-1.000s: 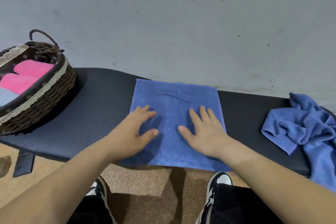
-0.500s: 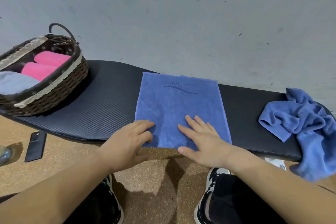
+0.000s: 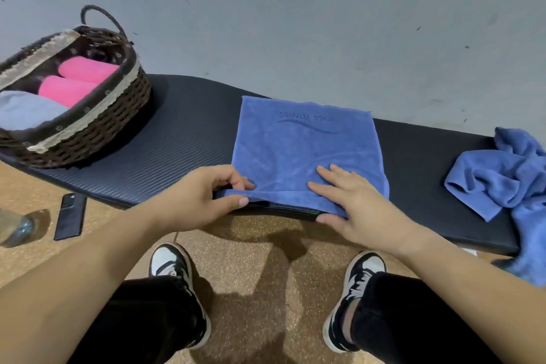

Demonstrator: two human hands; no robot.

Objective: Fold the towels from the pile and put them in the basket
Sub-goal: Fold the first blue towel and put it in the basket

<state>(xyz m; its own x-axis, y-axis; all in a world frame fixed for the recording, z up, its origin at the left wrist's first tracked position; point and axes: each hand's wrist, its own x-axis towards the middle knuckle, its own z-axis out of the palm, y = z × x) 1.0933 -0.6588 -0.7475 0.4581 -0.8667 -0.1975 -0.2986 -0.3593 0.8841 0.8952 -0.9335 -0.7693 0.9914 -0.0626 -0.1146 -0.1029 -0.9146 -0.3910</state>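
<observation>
A blue towel with dark lettering lies flat on the black padded bench. My left hand pinches its near left corner between thumb and fingers and lifts that edge slightly. My right hand rests on the near right part, fingers on top and thumb under the edge. A crumpled blue towel pile hangs over the bench's right end. The dark wicker basket stands at the left end, holding two pink rolled towels and a pale blue one.
A black phone and a clear bottle lie on the cork floor at the left. My legs and black-and-white shoes stand below the bench. A grey wall runs behind the bench.
Both hands slid back from the towel's middle to its near edge. The left hand closed on the near left corner and raised it. The view tilted down and shifted.
</observation>
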